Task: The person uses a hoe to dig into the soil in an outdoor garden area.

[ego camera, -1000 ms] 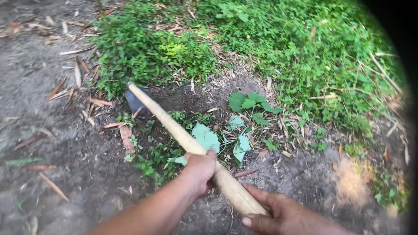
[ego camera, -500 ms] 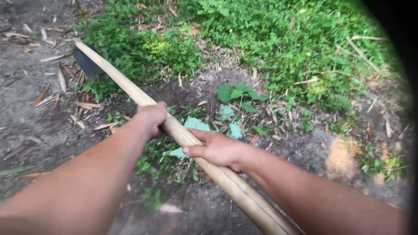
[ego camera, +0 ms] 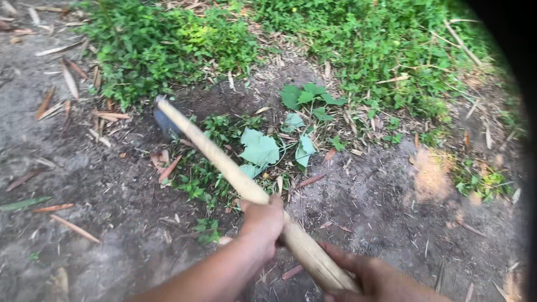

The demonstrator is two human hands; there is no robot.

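Observation:
I hold a hoe with a long pale wooden handle [ego camera: 224, 165] that runs from the lower right up to the left. Its dark metal blade [ego camera: 164, 122] is down on the soil at the edge of a weed patch. My left hand [ego camera: 263, 221] grips the handle at its middle. My right hand [ego camera: 372, 277] grips the handle's near end at the bottom of the view. Broad pale-green leaves [ego camera: 260, 150] lie cut on the ground just right of the handle.
Dense green weeds [ego camera: 162, 47] cover the upper part of the ground. Bare dark soil [ego camera: 84, 184] with dry bamboo leaves [ego camera: 70, 81] spreads to the left and front. A patch of orange earth [ego camera: 428, 173] lies at right.
The hoe was raised half a second ago with both arms stretched forward. Now the blade has come down onto the soil and my hands have pulled back toward me.

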